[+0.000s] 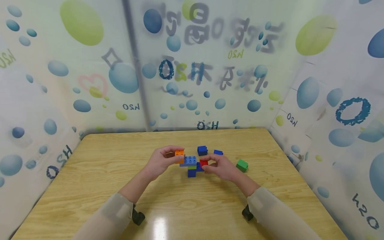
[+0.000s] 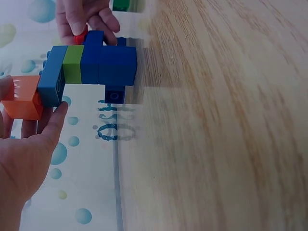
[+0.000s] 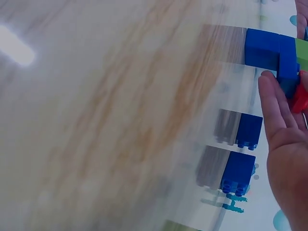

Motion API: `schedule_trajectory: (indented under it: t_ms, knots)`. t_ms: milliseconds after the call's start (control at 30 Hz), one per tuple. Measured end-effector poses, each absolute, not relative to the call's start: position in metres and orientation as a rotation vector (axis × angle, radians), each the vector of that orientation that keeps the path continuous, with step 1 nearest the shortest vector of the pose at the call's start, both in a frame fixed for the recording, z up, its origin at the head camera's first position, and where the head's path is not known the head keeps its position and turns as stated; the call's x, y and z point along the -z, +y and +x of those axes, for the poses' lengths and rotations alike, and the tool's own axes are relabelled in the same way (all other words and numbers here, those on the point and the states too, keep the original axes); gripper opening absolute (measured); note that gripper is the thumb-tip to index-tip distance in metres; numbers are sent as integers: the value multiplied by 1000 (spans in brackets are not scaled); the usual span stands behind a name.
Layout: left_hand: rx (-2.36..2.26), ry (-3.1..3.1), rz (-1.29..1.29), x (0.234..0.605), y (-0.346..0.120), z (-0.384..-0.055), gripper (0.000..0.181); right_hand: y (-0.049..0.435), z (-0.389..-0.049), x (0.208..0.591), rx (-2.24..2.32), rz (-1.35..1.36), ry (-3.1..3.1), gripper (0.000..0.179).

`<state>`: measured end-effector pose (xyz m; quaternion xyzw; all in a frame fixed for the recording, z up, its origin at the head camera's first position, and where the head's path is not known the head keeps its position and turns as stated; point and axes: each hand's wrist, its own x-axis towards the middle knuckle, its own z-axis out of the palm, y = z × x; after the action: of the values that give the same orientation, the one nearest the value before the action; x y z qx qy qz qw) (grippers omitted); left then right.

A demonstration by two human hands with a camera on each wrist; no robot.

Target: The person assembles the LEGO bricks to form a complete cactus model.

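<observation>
A small build of toy building bricks stands on the table. Dark blue bricks (image 1: 191,173) form its base, with a lime green brick (image 2: 73,64) above them and a light blue brick (image 1: 190,160) across the top. My left hand (image 1: 160,162) grips an orange brick (image 1: 179,152) on the left end of the light blue one, fingertips reaching under that end. On the other side my right hand (image 1: 222,167) pinches a red brick (image 1: 204,163) at a dark blue brick (image 3: 288,65) that juts out to the right. Fingers partly cover the red brick.
Two loose blue bricks (image 1: 202,150) (image 1: 218,152) lie behind the build. A green brick (image 1: 242,165) lies beyond my right hand. The wooden table (image 1: 114,146) ends at a patterned curtain (image 1: 168,113), which also rises along both sides.
</observation>
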<state>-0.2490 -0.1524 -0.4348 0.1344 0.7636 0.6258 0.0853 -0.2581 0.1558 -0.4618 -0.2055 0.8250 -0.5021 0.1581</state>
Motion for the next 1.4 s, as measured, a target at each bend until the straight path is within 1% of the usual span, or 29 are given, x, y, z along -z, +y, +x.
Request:
schedule_trajectory:
  t_ms: [333, 533, 933, 1133, 1400]
  knots:
    - [-1867, 2276, 393, 435, -151, -249, 39, 153, -259, 464, 1505, -510, 2299, 37]
    - [-1872, 2276, 378, 435, -152, -248, 39, 150, -258, 463, 1525, -481, 2285, 40]
    - [-1880, 2267, 366, 436, -153, -248, 40, 148, -256, 461, 1525, -431, 2286, 34]
    - [-1873, 2265, 375, 435, -153, -250, 38, 150, -258, 462, 1514, -428, 2284, 38]
    - [-1873, 2258, 380, 434, -153, -249, 39, 157, -259, 461, 1414, -488, 2379, 51]
